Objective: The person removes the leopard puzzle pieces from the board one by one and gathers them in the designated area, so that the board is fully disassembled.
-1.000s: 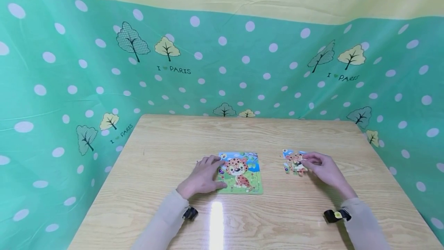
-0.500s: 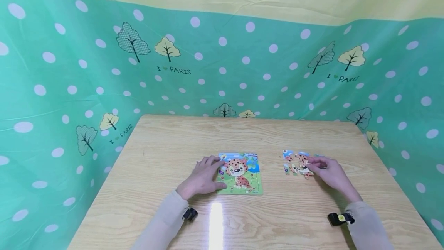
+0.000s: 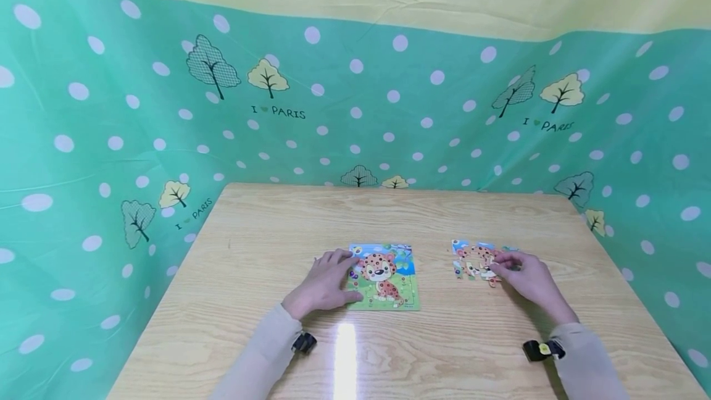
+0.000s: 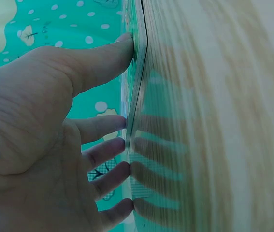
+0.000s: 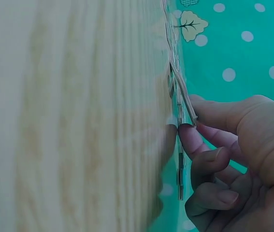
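The person's left hand (image 3: 324, 284) lies flat on the left edge of the puzzle board (image 3: 384, 276), fingers (image 4: 108, 152) straight and a little spread, the fingertips pressing on the board while the thumb sits against its near edge. The board (a spotted cartoon leopard on green grass) lies flat near the middle of the wooden table (image 3: 266, 227). Well to the right of it sits a small cluster of loose puzzle pieces (image 3: 474, 261), some touching one another. The right hand (image 3: 524, 278) is at the right side of that cluster, its thumb and forefinger pinching one puzzle piece (image 5: 184, 96), which the right wrist view shows tilted up off the table at its edge; the other fingers curl in under the palm. A green curtain (image 3: 111, 116) dotted with white, printed with trees, hangs around the table.
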A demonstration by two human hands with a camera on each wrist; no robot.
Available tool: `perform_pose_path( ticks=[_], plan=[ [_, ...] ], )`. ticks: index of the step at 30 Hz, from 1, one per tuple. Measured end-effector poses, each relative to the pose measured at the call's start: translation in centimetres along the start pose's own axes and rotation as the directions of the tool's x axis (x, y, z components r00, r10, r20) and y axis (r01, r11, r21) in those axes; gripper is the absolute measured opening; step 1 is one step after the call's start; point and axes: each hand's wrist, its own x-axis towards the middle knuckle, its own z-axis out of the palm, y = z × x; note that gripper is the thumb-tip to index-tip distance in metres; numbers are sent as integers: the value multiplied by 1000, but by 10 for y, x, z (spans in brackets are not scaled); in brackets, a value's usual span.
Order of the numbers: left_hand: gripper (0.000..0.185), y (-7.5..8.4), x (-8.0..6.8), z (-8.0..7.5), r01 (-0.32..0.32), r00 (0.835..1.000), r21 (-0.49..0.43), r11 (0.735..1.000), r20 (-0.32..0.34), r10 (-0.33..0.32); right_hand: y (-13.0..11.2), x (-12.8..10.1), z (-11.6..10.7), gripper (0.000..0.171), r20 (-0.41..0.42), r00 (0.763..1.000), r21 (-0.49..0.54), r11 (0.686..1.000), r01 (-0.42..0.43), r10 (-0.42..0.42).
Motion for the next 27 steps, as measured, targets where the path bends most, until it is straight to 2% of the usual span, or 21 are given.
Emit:
perform_pose_path(
  ticks=[14,19,27],
  plan=[
    [84,0,0,1,9,1000,3,1000,7,-9,-11,-3,-1,40,19,999,-62,998,34,-33],
    [84,-1,0,1,8,1000,6,1000,11,-8,-21,-2,5,34,-3,998,1,998,66,-66],
    [84,-1,0,1,-3,1000,3,1000,4,3,-48,6,20,25,13,990,118,983,137,-139]
  ],
)
